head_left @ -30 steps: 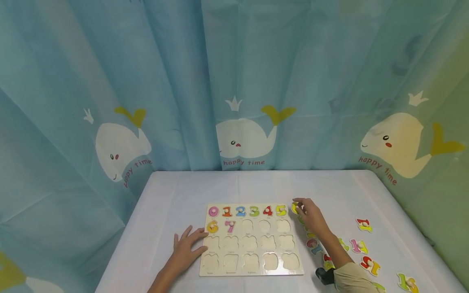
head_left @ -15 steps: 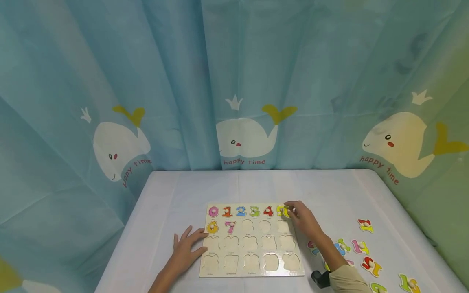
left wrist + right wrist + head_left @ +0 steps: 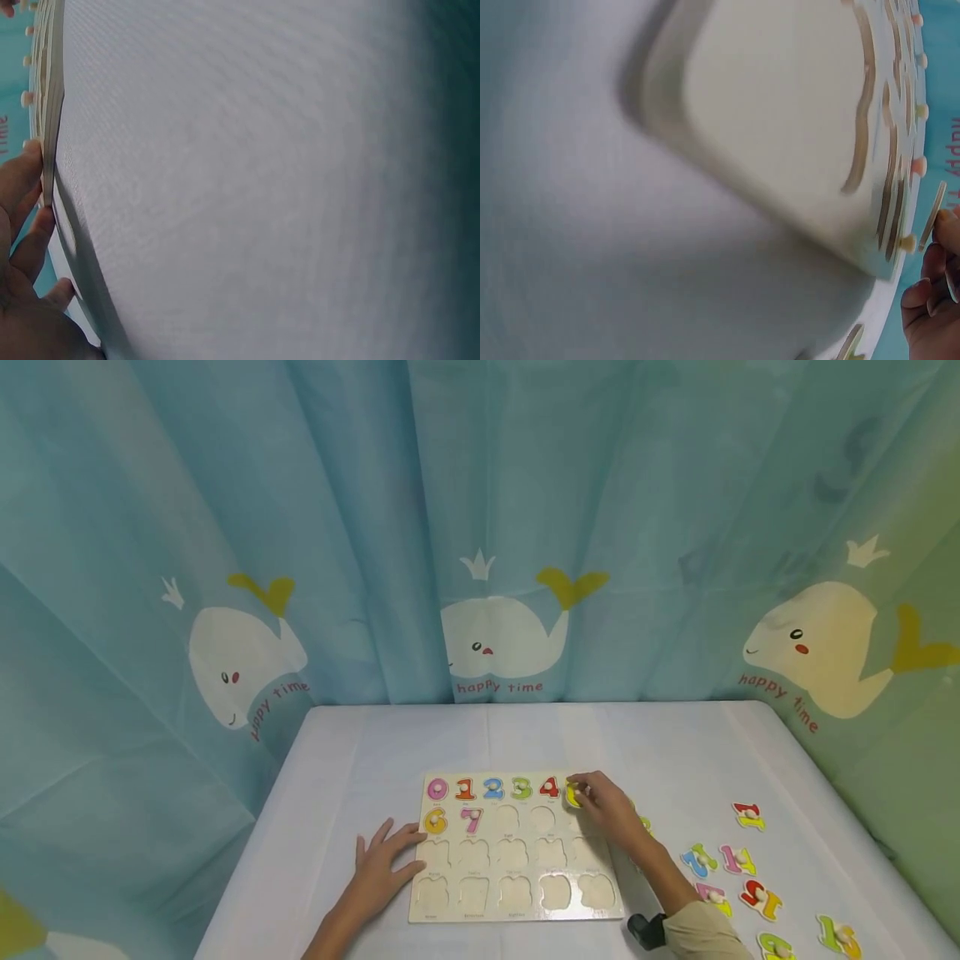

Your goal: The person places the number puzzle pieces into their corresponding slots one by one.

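Observation:
A pale wooden number puzzle board [image 3: 495,878] lies on the table. Its upper rows hold knobbed number pieces, including a pink zero [image 3: 437,789] and a pink seven [image 3: 471,820]. My right hand [image 3: 611,810] pinches a yellow number puzzle piece [image 3: 932,216] over the board's top right corner; its fingers cover much of the piece. In the right wrist view the piece is tilted, above a knob [image 3: 907,244] of a seated piece. My left hand [image 3: 381,867] rests at the board's left edge, fingers spread, fingertips touching the rim [image 3: 51,150].
Several loose number pieces are scattered on the right of the table, among them a red and yellow one [image 3: 748,816] and a green and orange one [image 3: 838,935]. Others are partly hidden by the right forearm [image 3: 660,868]. A whale-print curtain [image 3: 495,527] hangs behind the table.
My right hand has brought the yellow number piece from the table right of the board leftward over the board's top right corner. The left hand stays at the board's left edge.

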`<state>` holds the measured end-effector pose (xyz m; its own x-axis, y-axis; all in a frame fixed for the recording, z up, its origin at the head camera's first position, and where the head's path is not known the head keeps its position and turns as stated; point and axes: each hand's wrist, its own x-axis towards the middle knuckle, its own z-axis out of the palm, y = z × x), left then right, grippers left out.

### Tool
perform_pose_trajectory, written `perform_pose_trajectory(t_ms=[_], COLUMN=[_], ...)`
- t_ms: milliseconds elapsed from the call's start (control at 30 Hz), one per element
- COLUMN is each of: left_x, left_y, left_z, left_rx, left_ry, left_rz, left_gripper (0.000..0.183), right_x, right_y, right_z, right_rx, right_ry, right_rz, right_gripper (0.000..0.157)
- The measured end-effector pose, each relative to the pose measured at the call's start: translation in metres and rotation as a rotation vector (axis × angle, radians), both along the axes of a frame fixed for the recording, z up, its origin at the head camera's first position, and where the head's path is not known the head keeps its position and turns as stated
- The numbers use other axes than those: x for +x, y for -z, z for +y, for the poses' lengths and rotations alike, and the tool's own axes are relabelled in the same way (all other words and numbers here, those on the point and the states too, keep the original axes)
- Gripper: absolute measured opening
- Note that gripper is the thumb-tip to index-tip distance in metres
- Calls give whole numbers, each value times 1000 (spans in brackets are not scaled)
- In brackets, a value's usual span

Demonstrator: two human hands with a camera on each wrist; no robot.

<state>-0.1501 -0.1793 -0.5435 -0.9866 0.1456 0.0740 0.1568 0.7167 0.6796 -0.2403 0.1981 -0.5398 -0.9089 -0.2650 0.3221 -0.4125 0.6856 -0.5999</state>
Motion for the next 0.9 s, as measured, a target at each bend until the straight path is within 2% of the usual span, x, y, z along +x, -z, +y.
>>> perform_pose_trajectory(t_ms=[267,467,733,900], left_x=[-4,1,2,1], left_y=[-2,3,3,0], left_z=[0,0,1,1], left_rx=[10,-5,-6,-10], left_ry=[1,-7,-11,-14], left_rz=[26,15,11,11], left_gripper=[35,36,36,36], right_x=[-3,3,8,10], right_y=[-6,-3,3,6], right_z=[-20,-40,-70,-86], right_rx=[-2,-23,18,6], right_ry=[-71,-138,-221,-226], right_rz=[-53,-119,-170,-148], right_gripper=[26,25,24,24])
